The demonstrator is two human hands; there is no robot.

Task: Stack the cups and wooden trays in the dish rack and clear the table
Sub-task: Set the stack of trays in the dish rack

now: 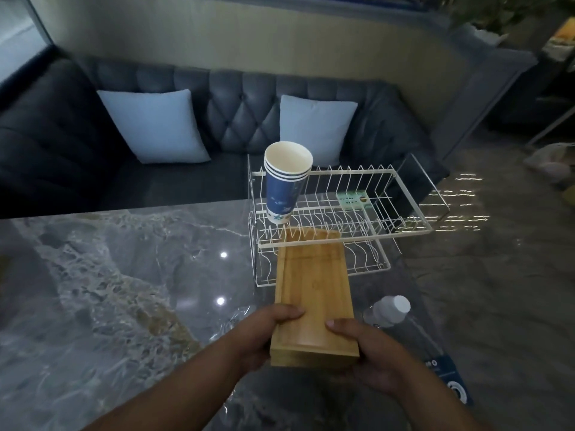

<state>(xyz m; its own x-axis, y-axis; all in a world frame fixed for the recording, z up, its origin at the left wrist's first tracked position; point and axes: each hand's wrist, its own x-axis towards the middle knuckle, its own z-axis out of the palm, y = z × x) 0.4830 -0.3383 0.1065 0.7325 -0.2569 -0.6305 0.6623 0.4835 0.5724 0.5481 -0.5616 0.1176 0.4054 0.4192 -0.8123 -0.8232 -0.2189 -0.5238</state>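
A stack of wooden trays (312, 290) is held lengthwise, its far end pushed into the lower tier of the white wire dish rack (342, 241). My left hand (264, 334) grips the near left corner and my right hand (373, 353) grips the near right corner, thumbs on top. A stack of blue-and-white paper cups (284, 185) stands upright in the left end of the rack's upper tier, mouth up.
A clear plastic bottle with a white cap (390, 309) lies on the grey marble table (124, 290) just right of the trays. A green-labelled item (353, 199) sits in the upper tier. A dark sofa with two white cushions (155, 126) lies beyond the table.
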